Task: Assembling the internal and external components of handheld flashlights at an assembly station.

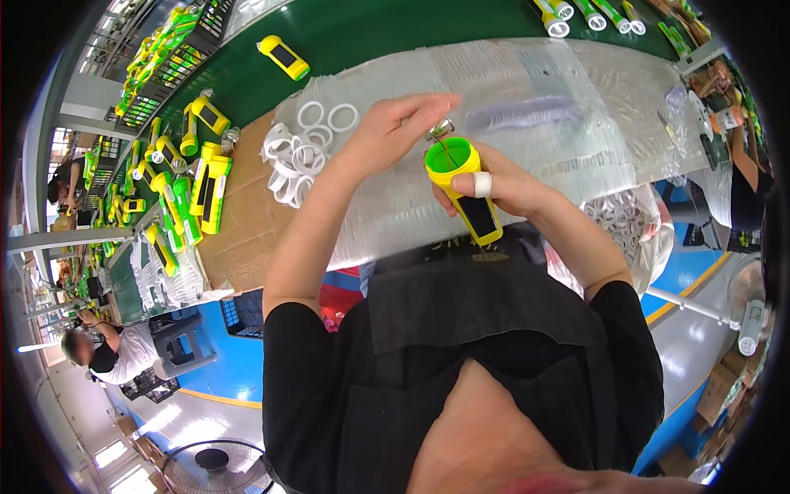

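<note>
My right hand (508,183), a white wrap (482,184) round its thumb, grips a yellow flashlight body (465,196) with a green inside and a dark panel on its side. The wide mouth of the body faces up and is uncovered. Thin wires (448,153) rise out of it to a small shiny lamp piece (442,128). Just over the mouth, my left hand (393,136) has its fingers together at that lamp piece and seems to pinch it; the hand partly hides the contact.
White rings (296,160) lie in a pile left of my hands. A row of stacked clear discs (527,114) rests on the plastic-covered bench (395,193). Yellow and green flashlights (185,193) crowd the left side. One flashlight (284,58) lies on the green surface (395,33) beyond.
</note>
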Demonstrator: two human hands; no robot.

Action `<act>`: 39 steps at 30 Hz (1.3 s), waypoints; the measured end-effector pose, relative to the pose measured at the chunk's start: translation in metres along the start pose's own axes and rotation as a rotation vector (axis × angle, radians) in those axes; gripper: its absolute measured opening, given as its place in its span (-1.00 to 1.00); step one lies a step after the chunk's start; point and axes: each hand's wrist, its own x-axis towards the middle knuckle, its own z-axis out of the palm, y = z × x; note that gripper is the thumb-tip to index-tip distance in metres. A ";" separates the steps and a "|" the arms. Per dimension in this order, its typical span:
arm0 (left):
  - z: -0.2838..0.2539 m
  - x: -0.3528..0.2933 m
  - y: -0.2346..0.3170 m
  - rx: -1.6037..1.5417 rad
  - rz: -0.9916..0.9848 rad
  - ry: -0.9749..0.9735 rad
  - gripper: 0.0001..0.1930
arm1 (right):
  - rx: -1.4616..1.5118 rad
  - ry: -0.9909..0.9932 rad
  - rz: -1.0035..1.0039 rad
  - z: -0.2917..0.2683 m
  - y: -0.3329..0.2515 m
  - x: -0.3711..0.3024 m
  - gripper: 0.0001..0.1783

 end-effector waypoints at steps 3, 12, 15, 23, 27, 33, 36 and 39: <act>-0.012 -0.017 0.002 -0.257 -0.259 -0.149 -0.63 | 0.056 -0.015 0.000 0.013 0.000 -0.011 -0.31; 0.046 -0.042 0.015 0.040 0.168 0.253 -0.64 | 0.186 0.194 -0.092 0.025 0.025 -0.010 -0.46; 0.056 -0.039 0.014 0.127 0.317 0.136 -0.63 | 0.210 0.274 -0.114 0.026 0.029 -0.016 -0.47; 0.082 0.011 -0.042 0.167 0.139 0.329 -0.59 | 0.365 0.561 -0.307 -0.008 0.035 -0.038 -0.52; 0.087 0.022 -0.075 0.611 0.081 0.230 -0.46 | 0.347 0.577 -0.299 -0.018 0.036 -0.049 -0.53; 0.074 0.017 -0.071 0.405 0.081 0.229 -0.47 | 0.278 0.572 -0.247 -0.017 0.034 -0.047 -0.43; 0.060 0.005 -0.034 0.211 0.108 0.235 -0.54 | 0.259 0.518 -0.222 -0.014 0.025 -0.041 -0.44; 0.056 -0.016 0.002 0.245 0.240 0.211 -0.59 | 0.301 0.398 -0.194 -0.001 0.015 -0.032 -0.54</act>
